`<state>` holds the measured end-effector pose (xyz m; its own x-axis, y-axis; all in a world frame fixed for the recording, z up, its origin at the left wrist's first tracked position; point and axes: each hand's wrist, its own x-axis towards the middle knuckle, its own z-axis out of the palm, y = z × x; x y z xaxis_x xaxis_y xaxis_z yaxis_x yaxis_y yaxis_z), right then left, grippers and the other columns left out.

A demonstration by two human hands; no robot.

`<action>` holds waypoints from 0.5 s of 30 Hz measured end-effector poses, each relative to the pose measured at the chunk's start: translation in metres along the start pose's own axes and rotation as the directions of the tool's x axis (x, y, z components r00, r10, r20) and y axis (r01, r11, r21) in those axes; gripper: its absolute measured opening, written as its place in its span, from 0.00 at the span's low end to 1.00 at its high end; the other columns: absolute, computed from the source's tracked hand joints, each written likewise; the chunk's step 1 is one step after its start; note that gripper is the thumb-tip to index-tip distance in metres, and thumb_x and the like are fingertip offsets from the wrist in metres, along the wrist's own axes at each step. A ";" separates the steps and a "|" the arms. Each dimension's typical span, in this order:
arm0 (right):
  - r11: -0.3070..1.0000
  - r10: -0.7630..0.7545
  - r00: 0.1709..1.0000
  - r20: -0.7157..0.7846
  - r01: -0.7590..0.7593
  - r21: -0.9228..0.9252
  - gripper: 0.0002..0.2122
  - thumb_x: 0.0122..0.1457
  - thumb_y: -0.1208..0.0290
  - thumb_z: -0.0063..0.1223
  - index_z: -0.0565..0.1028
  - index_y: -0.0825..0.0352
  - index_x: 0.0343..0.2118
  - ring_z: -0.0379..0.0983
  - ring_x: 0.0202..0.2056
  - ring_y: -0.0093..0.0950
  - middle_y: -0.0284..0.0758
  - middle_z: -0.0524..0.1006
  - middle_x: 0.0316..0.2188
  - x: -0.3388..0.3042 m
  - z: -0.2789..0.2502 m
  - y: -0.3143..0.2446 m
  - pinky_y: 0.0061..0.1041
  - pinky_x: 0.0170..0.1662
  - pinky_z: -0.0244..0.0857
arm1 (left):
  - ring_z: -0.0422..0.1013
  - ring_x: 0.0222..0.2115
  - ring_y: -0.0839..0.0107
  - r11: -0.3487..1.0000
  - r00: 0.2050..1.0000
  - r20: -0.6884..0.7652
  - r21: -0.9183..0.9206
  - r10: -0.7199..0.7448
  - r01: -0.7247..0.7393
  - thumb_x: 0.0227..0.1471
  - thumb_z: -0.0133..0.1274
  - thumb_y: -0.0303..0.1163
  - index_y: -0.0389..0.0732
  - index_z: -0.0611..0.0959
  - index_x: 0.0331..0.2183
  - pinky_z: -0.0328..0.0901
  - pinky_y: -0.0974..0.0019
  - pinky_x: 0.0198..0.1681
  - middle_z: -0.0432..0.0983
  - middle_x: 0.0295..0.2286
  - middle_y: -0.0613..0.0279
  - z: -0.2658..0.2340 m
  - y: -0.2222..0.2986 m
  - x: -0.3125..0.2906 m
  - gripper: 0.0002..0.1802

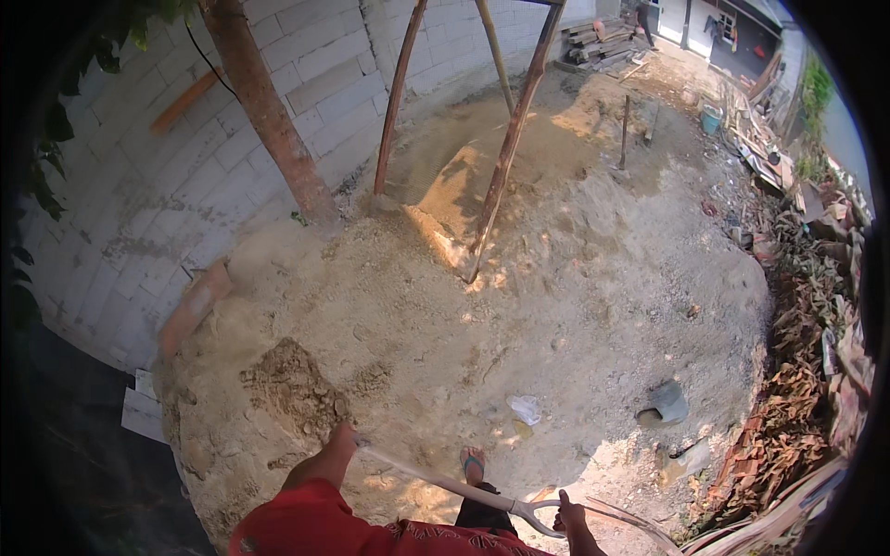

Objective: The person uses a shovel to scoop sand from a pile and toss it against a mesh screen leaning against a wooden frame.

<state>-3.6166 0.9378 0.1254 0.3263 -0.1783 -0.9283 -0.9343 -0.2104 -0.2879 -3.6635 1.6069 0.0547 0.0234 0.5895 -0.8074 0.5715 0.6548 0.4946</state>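
A long pale shaft with a D-shaped grip, like that of a shovel point(436, 475), slants across in front of me at the lower edge. My right hand point(570, 513) is closed round the grip at its right end. Farther left along the shaft, my left hand point(342, 437) is closed on it. No blade can be made out; the left hand and arm hide that end. Just beyond the left hand lies a patch of darker, loosened soil point(295, 385). My sandalled foot point(474, 463) stands on the sandy ground under the shaft.
A tree trunk point(269, 111) and wooden poles point(514, 139) rise near the block wall point(324, 74). A grey bucket point(667, 403) lies tipped at right, with a plastic bag point(525, 409) nearer. Dry leaves point(788, 417) line the right edge. A brick slab point(197, 306) leans at left.
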 end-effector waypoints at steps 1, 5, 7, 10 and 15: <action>0.995 0.002 0.996 0.086 -0.010 0.095 0.30 0.55 0.41 0.45 0.71 0.74 0.22 0.64 0.10 0.29 0.35 0.65 0.11 -0.002 0.033 -0.015 0.26 0.15 0.65 | 0.65 0.21 0.65 0.982 0.998 -0.056 -0.181 0.037 -0.047 0.44 0.54 0.25 0.36 0.72 0.26 0.67 0.57 0.26 0.67 0.26 0.55 0.031 0.089 -0.006 0.06; 0.987 -0.138 0.888 0.439 0.088 0.134 0.31 0.58 0.38 0.34 0.75 0.67 0.42 0.69 0.24 0.21 0.32 0.72 0.22 0.012 0.139 -0.100 0.21 0.26 0.64 | 0.73 0.30 0.56 0.664 0.653 0.132 -0.065 0.746 -0.745 0.37 0.61 0.33 0.29 0.76 0.35 0.65 0.54 0.31 0.74 0.32 0.49 0.279 0.349 -0.198 0.22; 0.972 -0.181 0.793 0.582 0.054 0.228 0.32 0.55 0.35 0.35 0.74 0.66 0.34 0.69 0.19 0.23 0.32 0.72 0.19 0.006 0.178 -0.146 0.22 0.22 0.63 | 0.73 0.33 0.55 0.582 0.572 0.126 -0.066 0.810 -0.810 0.36 0.61 0.35 0.26 0.75 0.35 0.66 0.58 0.37 0.75 0.33 0.46 0.308 0.419 -0.284 0.26; 0.979 -0.185 0.620 0.763 0.047 0.199 0.30 0.54 0.35 0.37 0.72 0.64 0.27 0.66 0.16 0.22 0.31 0.70 0.16 0.009 0.206 -0.204 0.22 0.20 0.62 | 0.71 0.36 0.56 0.406 0.395 0.103 -0.142 0.913 -0.903 0.36 0.62 0.36 0.25 0.73 0.39 0.65 0.59 0.39 0.74 0.33 0.46 0.297 0.478 -0.364 0.30; 0.986 -0.164 0.633 0.757 0.111 0.121 0.29 0.54 0.35 0.38 0.71 0.63 0.24 0.63 0.13 0.22 0.30 0.67 0.14 0.017 0.187 -0.200 0.23 0.16 0.59 | 0.71 0.35 0.63 0.327 0.285 0.213 -0.204 0.935 -0.923 0.38 0.61 0.35 0.27 0.75 0.38 0.64 0.62 0.38 0.75 0.33 0.51 0.232 0.448 -0.429 0.26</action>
<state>-3.4514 1.1568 0.1236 0.2506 0.6493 -0.7181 -0.9028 -0.1111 -0.4155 -3.2272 1.5371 0.5482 0.7157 0.6790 0.1639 -0.0014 -0.2332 0.9724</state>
